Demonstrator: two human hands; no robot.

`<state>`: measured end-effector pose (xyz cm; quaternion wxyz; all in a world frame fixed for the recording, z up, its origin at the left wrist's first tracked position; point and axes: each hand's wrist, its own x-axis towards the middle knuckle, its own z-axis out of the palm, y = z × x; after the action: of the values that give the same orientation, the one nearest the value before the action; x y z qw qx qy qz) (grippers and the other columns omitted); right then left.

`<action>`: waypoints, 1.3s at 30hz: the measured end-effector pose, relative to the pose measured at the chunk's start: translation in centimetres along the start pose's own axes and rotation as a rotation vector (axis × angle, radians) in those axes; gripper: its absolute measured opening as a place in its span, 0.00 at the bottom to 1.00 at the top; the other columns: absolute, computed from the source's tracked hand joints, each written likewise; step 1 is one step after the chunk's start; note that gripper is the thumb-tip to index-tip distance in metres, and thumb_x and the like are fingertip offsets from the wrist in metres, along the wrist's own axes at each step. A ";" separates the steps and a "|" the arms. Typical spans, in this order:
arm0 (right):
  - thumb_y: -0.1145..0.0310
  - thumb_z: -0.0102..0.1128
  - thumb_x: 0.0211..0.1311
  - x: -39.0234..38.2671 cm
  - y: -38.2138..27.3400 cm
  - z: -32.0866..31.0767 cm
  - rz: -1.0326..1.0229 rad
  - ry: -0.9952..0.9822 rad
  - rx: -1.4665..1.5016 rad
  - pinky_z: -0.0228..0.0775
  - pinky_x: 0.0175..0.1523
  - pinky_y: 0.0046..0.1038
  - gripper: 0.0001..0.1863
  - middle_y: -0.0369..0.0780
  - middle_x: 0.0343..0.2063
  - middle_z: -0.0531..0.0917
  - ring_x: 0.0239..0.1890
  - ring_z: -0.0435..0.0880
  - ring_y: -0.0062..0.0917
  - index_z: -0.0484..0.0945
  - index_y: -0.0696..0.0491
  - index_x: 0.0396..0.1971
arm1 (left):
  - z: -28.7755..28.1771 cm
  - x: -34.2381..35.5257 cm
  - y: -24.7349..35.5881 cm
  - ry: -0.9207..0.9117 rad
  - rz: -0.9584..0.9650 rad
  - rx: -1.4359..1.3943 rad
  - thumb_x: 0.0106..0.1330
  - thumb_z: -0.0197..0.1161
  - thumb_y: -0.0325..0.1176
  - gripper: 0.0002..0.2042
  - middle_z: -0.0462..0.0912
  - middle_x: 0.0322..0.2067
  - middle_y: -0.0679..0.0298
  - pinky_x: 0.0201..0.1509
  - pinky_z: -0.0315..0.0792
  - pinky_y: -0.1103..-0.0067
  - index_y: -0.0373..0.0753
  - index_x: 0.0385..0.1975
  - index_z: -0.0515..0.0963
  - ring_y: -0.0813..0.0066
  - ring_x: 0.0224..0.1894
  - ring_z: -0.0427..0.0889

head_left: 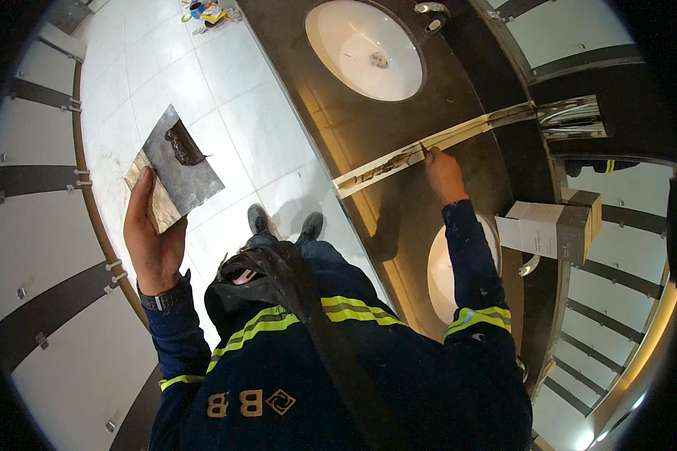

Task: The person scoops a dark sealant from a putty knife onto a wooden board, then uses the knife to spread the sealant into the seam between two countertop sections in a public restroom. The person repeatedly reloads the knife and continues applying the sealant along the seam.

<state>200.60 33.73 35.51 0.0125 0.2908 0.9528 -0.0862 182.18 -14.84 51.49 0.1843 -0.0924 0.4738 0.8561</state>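
My left hand is closed on the wooden grip of a wide putty knife, held over the floor. A thick smear of dark brown paste lies on its flat metal blade. My right hand reaches over the brown countertop, fingers pinched around a small thin tool whose dark tip meets a seam. Most of that tool is hidden by the fingers. Two strips of pale masking tape border the seam. Dark paste marks the tape and seam, mostly between its front end and my right hand.
A white sink lies beyond the seam; a nearer sink is partly under my right arm. A white box stands by the nearer faucet. Cans and tools rest on the tiled floor. Cubicle panels line the left.
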 end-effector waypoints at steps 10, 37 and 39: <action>0.72 0.55 0.65 3.3 1.0 2.1 -0.079 -0.057 -0.188 0.80 0.46 0.46 0.12 0.55 0.35 0.86 0.39 0.87 0.51 0.82 0.61 0.42 | -3.1 1.1 2.3 -0.139 -0.041 -0.146 0.78 0.52 0.27 0.20 0.72 0.64 0.52 0.60 0.81 0.68 0.32 0.67 0.67 0.61 0.62 0.77; 0.69 0.58 0.64 5.9 1.2 2.9 -0.042 -0.599 -0.567 0.79 0.51 0.39 0.14 0.51 0.40 0.88 0.41 0.88 0.40 0.85 0.61 0.44 | -14.9 2.2 7.4 -0.073 0.011 -0.084 0.68 0.62 0.21 0.27 0.71 0.65 0.53 0.62 0.82 0.68 0.36 0.69 0.67 0.61 0.63 0.76; 0.69 0.58 0.64 5.8 0.9 3.5 0.269 -0.531 -0.203 0.79 0.50 0.40 0.14 0.51 0.38 0.88 0.40 0.88 0.41 0.84 0.62 0.44 | -15.3 2.3 7.5 -0.094 -0.006 -0.139 0.73 0.56 0.23 0.24 0.70 0.65 0.52 0.60 0.83 0.67 0.36 0.68 0.68 0.60 0.62 0.77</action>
<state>196.18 37.12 31.49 0.3012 0.3788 0.8729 -0.0612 176.84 -30.92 48.40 0.2018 -0.0662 0.4039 0.8898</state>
